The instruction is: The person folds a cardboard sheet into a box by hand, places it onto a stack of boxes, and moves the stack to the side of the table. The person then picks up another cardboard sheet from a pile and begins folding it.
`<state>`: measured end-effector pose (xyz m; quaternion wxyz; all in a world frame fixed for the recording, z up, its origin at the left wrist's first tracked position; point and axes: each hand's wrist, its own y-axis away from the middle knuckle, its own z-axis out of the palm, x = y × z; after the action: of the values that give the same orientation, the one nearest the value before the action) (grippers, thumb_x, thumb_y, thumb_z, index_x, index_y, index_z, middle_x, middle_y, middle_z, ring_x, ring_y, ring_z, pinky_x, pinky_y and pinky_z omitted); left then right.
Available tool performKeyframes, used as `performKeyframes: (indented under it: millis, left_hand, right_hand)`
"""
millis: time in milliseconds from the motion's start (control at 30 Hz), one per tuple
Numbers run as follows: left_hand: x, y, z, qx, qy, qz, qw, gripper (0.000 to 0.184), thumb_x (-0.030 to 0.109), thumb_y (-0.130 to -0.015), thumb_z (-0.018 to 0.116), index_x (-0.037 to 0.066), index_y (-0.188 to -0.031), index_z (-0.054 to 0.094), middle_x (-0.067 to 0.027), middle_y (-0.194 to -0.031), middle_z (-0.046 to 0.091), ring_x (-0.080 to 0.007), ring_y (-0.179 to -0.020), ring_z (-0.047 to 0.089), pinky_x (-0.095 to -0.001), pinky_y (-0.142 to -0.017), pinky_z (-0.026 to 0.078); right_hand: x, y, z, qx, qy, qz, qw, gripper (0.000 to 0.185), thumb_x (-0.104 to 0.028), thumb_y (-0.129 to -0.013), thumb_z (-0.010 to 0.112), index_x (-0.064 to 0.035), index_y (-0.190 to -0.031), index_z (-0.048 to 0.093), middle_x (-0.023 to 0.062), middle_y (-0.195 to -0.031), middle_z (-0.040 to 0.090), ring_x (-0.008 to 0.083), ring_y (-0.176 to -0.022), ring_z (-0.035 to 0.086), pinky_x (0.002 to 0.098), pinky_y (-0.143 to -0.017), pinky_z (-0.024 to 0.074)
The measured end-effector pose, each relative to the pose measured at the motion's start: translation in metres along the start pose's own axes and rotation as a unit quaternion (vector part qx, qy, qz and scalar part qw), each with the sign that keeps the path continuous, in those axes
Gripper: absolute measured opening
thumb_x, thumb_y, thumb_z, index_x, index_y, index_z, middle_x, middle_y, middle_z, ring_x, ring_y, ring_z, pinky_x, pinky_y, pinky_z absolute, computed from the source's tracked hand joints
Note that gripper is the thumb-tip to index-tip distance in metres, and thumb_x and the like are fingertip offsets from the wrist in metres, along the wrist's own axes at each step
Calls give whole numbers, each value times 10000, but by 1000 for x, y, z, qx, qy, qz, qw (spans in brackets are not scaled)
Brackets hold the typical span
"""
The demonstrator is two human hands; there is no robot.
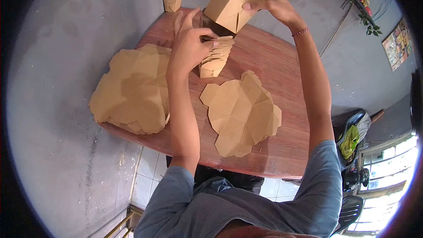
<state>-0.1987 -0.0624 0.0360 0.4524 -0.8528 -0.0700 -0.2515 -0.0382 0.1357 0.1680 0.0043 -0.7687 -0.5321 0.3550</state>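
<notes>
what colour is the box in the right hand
The box in the right hand is plain light brown, shown in the head view.

On the table [282, 68], stacked blanks [131, 92] lie left of a flat blank [240, 112], seemingly nested cartons [217, 61] behind.

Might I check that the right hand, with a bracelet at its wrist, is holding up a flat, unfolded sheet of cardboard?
Not quite: the head view shows the right hand holding up a folded cardboard box with raised sides, not a flat sheet. The bracelet is indeed at that wrist.
</notes>
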Motion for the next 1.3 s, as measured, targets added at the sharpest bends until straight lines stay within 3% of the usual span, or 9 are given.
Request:
performKeyframes:
  millis: [133, 200, 400, 800, 1033, 1133, 1200, 1233, 1300]
  left_hand:
    - [-4, 0, 4, 12, 32, -9, 999, 172, 156, -728, 857, 156, -892, 806, -120, -1505, 474, -443, -1440, 291, -523, -1180, 296]
    - [-8, 0, 3, -8, 28, -21, 999, 200, 202, -739, 871, 140, -917, 805, -109, -1515, 464, -368, -1437, 357, -470, -1187, 317]
    - [-6, 1, -5, -34, 94, -32, 994, 220, 164, -801, 813, 67, -995, 780, -199, -1466, 492, -367, -1332, 501, -429, -1094, 430]
    - [-12, -1, 6, -18, 141, -27, 990, 241, 153, -806, 807, 37, -1009, 749, -198, -1413, 524, -368, -1301, 524, -439, -1081, 427]
    - [-22, -3, 11, -24, 202, -19, 979, 205, 198, -828, 817, 65, -970, 752, -174, -1502, 457, -322, -1398, 445, -417, -1072, 441]
    - [-16, -4, 11, -25, 232, -38, 972, 322, 228, -858, 804, 87, -1130, 704, -165, -1511, 449, -315, -1400, 443, -428, -1078, 439]
    - [-12, -6, 15, 65, 385, -89, 916, 518, 325, -902, 763, 96, -1328, 575, -162, -1528, 429, -303, -1411, 426, -439, -1110, 406]
    - [-10, -8, 14, 65, 385, -87, 916, 518, 325, -902, 763, 96, -1328, 575, -162, -1528, 429, -303, -1411, 426, -439, -1110, 406]
    - [-9, -15, 9, 112, 428, -107, 890, 645, 363, -922, 743, 72, -1424, 462, -206, -1478, 437, -358, -1373, 441, -451, -1099, 402]
  right_hand:
    - [-14, -5, 9, -37, 64, -15, 997, 492, -378, -758, 850, -3, -1058, 744, 107, -960, 749, 229, -904, 664, 349, -851, 498]
    - [-28, 0, 12, -87, 102, -13, 991, 438, -354, -796, 824, -1, -1044, 749, 102, -889, 754, 214, -820, 675, 355, -786, 518]
    - [-35, 9, 34, -33, 140, -15, 989, 325, -304, -836, 813, -21, -988, 768, 71, -791, 730, 153, -695, 616, 335, -686, 509]
    - [-13, 2, 56, -109, 205, -94, 968, 253, -80, -839, 714, 32, -1065, 706, 182, -901, 744, 220, -767, 677, 382, -744, 539]
    - [-7, 3, 58, -110, 165, -89, 976, 271, -69, -836, 712, 40, -1082, 687, 194, -934, 740, 240, -795, 671, 376, -772, 535]
    - [-7, 1, 58, -121, 177, -54, 975, 285, -64, -825, 723, 42, -1087, 686, 192, -943, 743, 239, -804, 672, 377, -782, 533]
    - [-11, 2, 56, -135, 160, -41, 977, 356, -75, -816, 740, 22, -1153, 682, 162, -964, 756, 232, -827, 679, 377, -800, 531]
    - [-14, 5, 53, -134, 160, -41, 977, 356, -75, -816, 740, 22, -1153, 682, 162, -964, 756, 232, -827, 679, 377, -800, 531]
    - [-18, 14, 48, -87, 64, -65, 992, 442, -39, -787, 754, -13, -1222, 678, 159, -1174, 721, 233, -981, 672, 365, -895, 522]
